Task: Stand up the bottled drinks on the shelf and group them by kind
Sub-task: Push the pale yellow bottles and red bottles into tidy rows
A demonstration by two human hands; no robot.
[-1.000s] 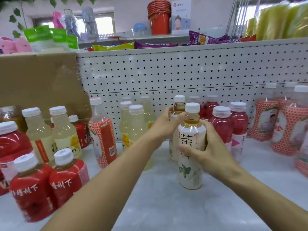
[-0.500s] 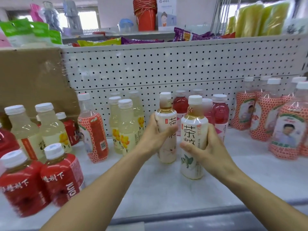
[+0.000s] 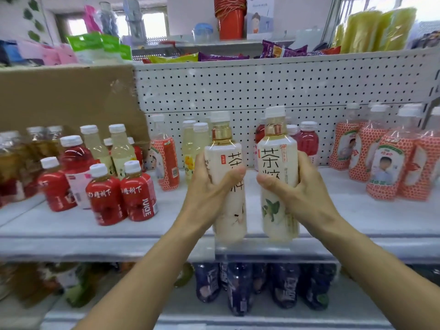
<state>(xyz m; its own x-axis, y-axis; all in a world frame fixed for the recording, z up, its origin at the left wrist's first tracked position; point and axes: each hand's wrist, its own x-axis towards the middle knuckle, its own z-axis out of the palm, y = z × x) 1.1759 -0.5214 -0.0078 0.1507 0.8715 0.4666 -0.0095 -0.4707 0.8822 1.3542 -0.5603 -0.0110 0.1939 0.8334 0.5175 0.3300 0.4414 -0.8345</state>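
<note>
Findings, head view.

1. The left hand (image 3: 209,186) grips a white-labelled tea bottle (image 3: 223,153); its thumb crosses the front of the label and its fingers curl round the back.
2. The right hand (image 3: 302,194) grips a second tea bottle (image 3: 276,151) of the same kind, with its thumb across the label.
3. Both bottles are upright, capped and side by side with a narrow gap between them, at the centre of view over the front edge of the shelf (image 3: 357,210). Whether their bases rest on the shelf cannot be told (that area is blurred).
4. At nine o'clock from the held pair stands a group of red juice bottles (image 3: 121,194), upright. Pale yellow bottles (image 3: 191,144) stand at about ten o'clock, against the pegboard (image 3: 262,86).
5. At three o'clock stands a cluster of bottles with red honeycomb labels (image 3: 385,163). One bottle of that kind (image 3: 166,160) stands apart from them, at nine o'clock beside the yellow ones.
6. Pink-red bottles (image 3: 308,139) stand behind the held pair at one o'clock.
7. At six o'clock, on the shelf below, are dark bottles (image 3: 238,287).
</note>
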